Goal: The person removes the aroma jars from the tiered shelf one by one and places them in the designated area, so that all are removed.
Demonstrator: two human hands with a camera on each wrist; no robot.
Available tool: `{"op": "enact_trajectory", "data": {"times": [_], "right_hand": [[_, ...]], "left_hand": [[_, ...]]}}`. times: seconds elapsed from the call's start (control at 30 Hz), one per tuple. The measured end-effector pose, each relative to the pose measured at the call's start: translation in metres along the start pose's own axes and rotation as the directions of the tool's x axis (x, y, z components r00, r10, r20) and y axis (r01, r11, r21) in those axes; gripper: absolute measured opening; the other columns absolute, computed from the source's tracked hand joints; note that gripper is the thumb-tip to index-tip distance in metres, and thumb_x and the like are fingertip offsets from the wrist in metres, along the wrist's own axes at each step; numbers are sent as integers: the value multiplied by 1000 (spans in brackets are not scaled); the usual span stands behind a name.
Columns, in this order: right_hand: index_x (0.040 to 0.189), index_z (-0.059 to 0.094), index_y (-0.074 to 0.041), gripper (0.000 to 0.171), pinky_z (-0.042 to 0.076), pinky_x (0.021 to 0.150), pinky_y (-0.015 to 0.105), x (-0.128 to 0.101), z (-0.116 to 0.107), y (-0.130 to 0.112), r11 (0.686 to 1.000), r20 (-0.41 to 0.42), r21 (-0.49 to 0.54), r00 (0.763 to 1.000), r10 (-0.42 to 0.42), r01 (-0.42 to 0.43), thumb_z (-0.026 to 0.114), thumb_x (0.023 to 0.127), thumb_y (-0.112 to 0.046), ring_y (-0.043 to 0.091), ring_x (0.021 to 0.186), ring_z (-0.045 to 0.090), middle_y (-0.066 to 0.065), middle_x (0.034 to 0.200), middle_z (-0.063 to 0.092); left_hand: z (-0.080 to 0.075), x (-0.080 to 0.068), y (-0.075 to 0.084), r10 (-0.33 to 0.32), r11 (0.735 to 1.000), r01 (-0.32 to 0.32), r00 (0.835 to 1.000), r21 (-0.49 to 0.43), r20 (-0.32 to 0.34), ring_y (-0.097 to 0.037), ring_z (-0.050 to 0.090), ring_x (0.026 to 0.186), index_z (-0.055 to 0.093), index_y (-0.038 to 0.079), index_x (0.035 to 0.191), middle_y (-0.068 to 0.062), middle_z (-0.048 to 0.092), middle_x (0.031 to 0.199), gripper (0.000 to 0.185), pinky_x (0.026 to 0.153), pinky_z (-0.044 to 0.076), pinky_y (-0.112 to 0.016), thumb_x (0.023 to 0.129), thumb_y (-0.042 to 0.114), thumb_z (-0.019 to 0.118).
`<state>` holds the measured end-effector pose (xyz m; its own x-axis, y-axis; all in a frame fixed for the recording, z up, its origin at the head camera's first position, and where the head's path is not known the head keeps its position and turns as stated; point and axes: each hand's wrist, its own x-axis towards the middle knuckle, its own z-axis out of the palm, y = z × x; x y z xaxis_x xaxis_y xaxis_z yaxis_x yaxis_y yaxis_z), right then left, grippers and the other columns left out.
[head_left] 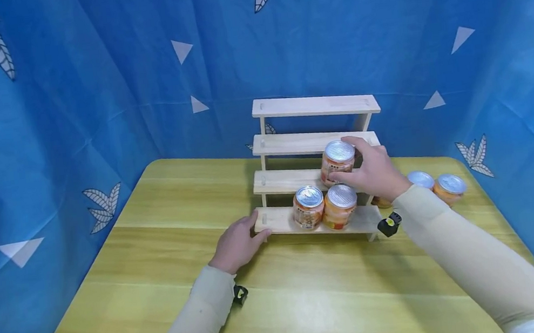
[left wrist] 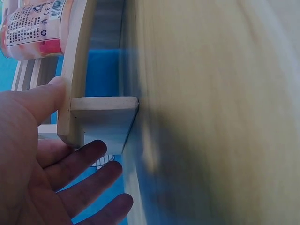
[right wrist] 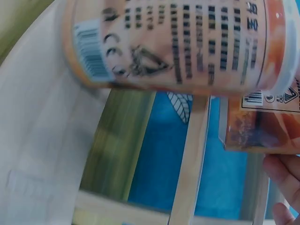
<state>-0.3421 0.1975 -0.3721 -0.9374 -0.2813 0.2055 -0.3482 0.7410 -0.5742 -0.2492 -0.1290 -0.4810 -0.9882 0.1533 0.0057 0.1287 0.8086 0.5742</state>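
A stepped wooden display rack (head_left: 314, 106) stands on the table. My right hand (head_left: 376, 170) grips a jar (head_left: 337, 165) with a silver foil lid and orange contents, upright at its second-lowest step. In the right wrist view this jar (right wrist: 262, 129) has fingertips (right wrist: 281, 174) against it. Two similar jars, a left one (head_left: 309, 212) and a right one (head_left: 338, 212), sit side by side on the lowest step. My left hand (head_left: 238, 241) holds that step's left end, thumb (left wrist: 49, 96) on the board and index finger curled at its end, other fingers spread.
More foil-lidded jars (head_left: 450, 186) stand on the table right of the rack, partly hidden behind my right forearm. A blue patterned curtain (head_left: 350, 33) hangs behind and at both sides of the wooden table (head_left: 320, 302).
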Motion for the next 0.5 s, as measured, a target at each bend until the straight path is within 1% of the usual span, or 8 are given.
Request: {"op": "enact_trajectory", "data": {"times": [0.03,0.07,0.1,0.13,0.2,0.27,0.3,0.5], "right_hand": [[152,39,-14,95,42,94,55,-1,-1,2,1000,-7,2,1000,-3,3,81,79,-57,38,118,46,14,125,63],[153,38,-13,96,38,96,56,-3,-3,4,1000,-10,5,1000,5,-5,81,79,-57,39,121,44,15,127,62],[153,38,-14,97,36,96,57,-5,-5,5,1000,-13,7,1000,18,-18,80,79,-58,40,122,40,16,128,62],[154,37,-14,97,35,95,57,-7,-7,7,1000,-19,9,999,26,-26,80,79,-59,40,122,40,16,127,62],[155,36,-15,98,38,92,57,-12,-11,9,999,-23,15,998,52,-51,79,79,-61,41,123,39,17,128,60],[157,33,-18,101,43,85,56,-17,-15,11,996,-21,13,996,86,-86,77,79,-64,42,122,35,18,127,58],[157,32,-19,102,44,82,56,-19,-17,13,996,-22,9,996,92,-92,76,79,-66,43,122,35,17,127,57],[160,28,-17,105,43,80,56,-28,-30,26,995,-49,-11,994,102,-103,77,79,-64,46,121,34,20,128,56]], "left_hand": [[0,0,0,-1,1000,1,1000,1,-1,-35,50,135,36,6,156,-18,52,148,78,110,44,-50,98,51,61],[-1,0,0,-4,1000,4,1000,0,-1,-36,50,136,36,6,156,-18,52,148,78,110,44,-50,98,51,61],[-1,1,-1,-4,1000,4,1000,2,-1,-36,49,136,36,6,156,-18,51,148,78,110,44,-50,98,51,61],[-1,1,-1,-4,1000,4,1000,3,-2,-35,50,136,36,6,156,-18,52,148,78,109,44,-50,98,51,61],[0,1,-1,0,1000,0,1000,4,-2,-35,50,135,36,5,156,-18,52,148,77,108,45,-50,99,51,61],[0,2,-2,-5,1000,5,1000,7,1,-35,50,135,36,6,156,-17,52,148,77,109,45,-50,99,51,60],[0,2,-2,-8,1000,8,1000,7,3,-34,50,135,36,6,156,-17,52,148,77,108,45,-50,99,51,60],[0,2,-2,-14,1000,14,1000,-1,10,-35,49,136,36,7,156,-17,51,149,78,109,44,-51,98,52,60]]}}
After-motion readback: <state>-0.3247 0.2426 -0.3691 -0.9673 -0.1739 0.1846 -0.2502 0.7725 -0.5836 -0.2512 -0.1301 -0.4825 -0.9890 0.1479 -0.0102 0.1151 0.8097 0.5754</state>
